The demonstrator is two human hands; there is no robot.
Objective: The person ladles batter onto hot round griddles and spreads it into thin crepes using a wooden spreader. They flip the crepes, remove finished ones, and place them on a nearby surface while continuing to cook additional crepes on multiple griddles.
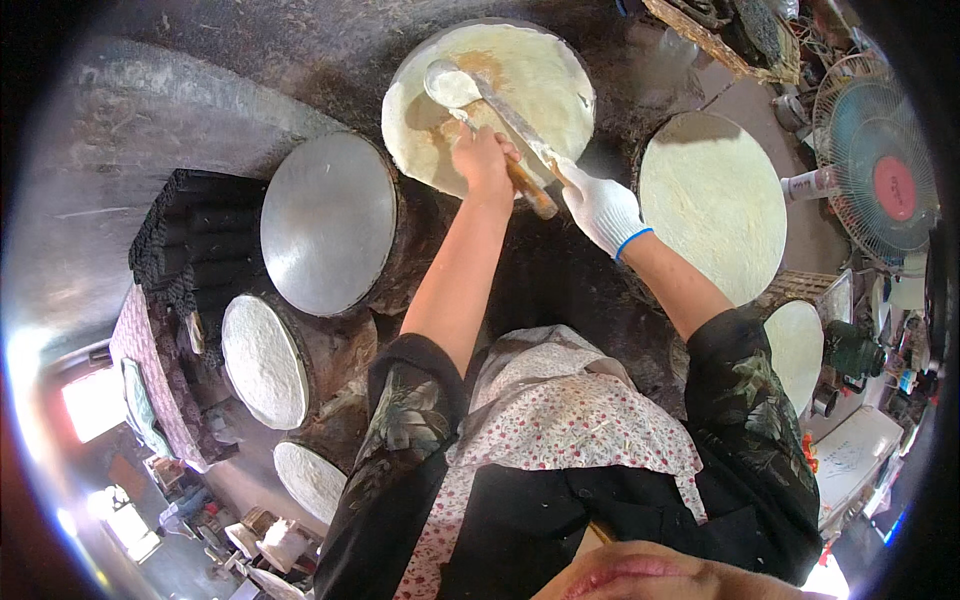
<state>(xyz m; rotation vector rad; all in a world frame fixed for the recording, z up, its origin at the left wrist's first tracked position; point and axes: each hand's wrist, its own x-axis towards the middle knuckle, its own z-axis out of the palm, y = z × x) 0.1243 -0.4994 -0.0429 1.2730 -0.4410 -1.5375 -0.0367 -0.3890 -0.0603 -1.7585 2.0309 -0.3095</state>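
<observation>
A round griddle at the top bears a pale batter layer [545,80] with brownish patches. Over it, my bare left hand [482,160] is closed round the wooden handle of a ladle [450,88], whose bowl is coated white. My right hand [600,210], in a white knit glove with a blue cuff, grips a long flat scraper [520,125], smeared with batter, which reaches up to the ladle's bowl; whether they touch is unclear. The ladle's handle end sticks out below my left fingers, left of the glove.
A bare metal griddle [322,225] stands at left. Pale rounds lie on griddles at right [710,205], lower right [792,350], left [262,360] and lower left [305,480]. A fan [870,180] stands at far right, with cluttered shelves [760,35] above.
</observation>
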